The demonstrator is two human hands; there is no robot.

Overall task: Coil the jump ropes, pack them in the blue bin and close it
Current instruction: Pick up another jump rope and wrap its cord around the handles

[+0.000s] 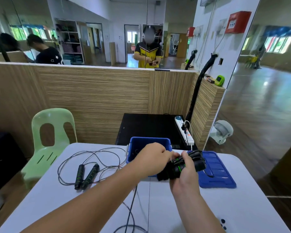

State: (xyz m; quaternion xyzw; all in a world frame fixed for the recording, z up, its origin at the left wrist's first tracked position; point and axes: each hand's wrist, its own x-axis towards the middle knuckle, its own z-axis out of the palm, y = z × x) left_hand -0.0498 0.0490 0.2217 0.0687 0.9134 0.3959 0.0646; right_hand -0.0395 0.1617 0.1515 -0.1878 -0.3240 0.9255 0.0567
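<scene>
1. Black foam handles with green bands and a thin wrapped cord are forming the coiled jump rope (197, 163). It is being held just above the table (242, 202), in front of the blue bin (149, 141).
2. The right hand (185, 172) is gripping the bundle from below, with its fingers wrapped round the handles. The left hand (151, 156) is pinching the bundle's upper end with curled fingers. Whether it is holding cord or handle cannot be told.
3. Handling judgement: the bundle is probably weighing little. The foam is likely giving a soft, non-slip hold, while the springy cord is likely trying to unwind. One hand should be clamping the handles and wraps together.
4. The second jump rope (86, 175) is lying uncoiled on the left of the table. Its handles are resting side by side, and its cord is looping wide toward the bin's left wall.
5. A loose cord (131, 207) is trailing under the left forearm toward the near table edge. Which rope it belongs to cannot be told, and it is posing a snag risk.
6. The bin is standing open, and the left hand is covering part of its mouth. The blue lid (217, 172) is lying flat just to the bin's right.
7. A green chair (52, 132) is standing at the table's left corner. A power strip (185, 132) is lying behind the bin, well apart from the work.
</scene>
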